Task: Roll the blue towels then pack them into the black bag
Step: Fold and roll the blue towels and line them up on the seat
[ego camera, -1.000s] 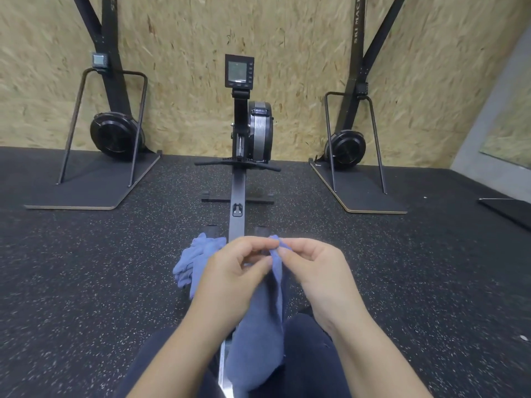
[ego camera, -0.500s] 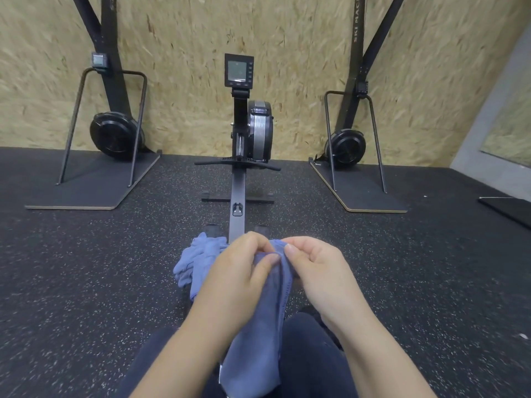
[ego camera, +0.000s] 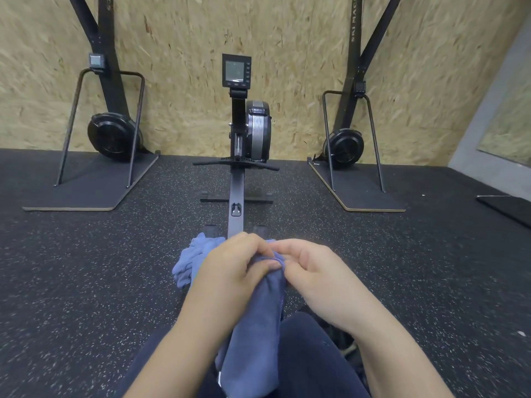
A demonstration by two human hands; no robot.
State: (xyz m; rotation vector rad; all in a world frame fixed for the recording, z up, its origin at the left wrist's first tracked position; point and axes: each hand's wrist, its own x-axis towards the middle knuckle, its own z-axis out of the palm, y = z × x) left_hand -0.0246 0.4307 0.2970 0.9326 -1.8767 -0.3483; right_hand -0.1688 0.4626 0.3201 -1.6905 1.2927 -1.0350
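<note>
A blue towel hangs down over my lap between my dark trouser legs. My left hand grips its top end, thumb pressed on the bunched cloth. My right hand pinches the same top end from the right, fingers curled over it. Behind my left hand lies a heap of more blue towels on the rowing machine's rail. The black bag is not in view.
I sit on a rowing machine whose rail runs straight ahead to its flywheel and monitor. Two ski machines stand on boards against the wood-chip wall. Speckled black rubber floor lies on both sides.
My hands have come lower and closer together. The towel's top end, held up flat a second ago, is now curled and bunched between my fingers.
</note>
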